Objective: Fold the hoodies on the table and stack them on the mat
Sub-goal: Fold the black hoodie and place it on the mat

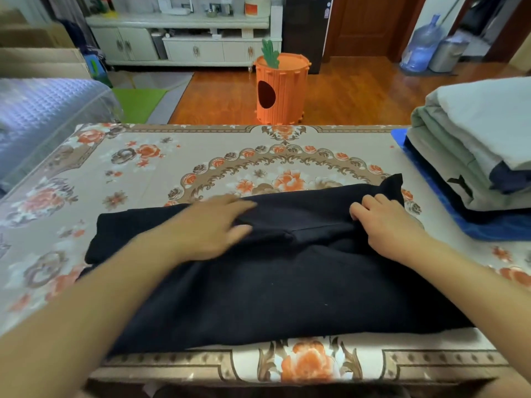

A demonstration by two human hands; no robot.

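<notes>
A black hoodie [273,268] lies spread across the near half of a table [138,168] covered in a floral cloth. The left hand [212,228] rests flat on it, fingers straight. The right hand [385,225] pinches a fold of the fabric. Folded hoodies [474,145] are stacked on a blue mat [494,228] at the right. Beyond stand an orange carrot-shaped bin [280,87], white cabinets [184,38] and a wooden floor [359,93].

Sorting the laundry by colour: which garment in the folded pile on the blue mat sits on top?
The white one tops the stack on the blue mat; below it lie grey-green, navy and pale ones. The black hoodie is still on the table.
</notes>
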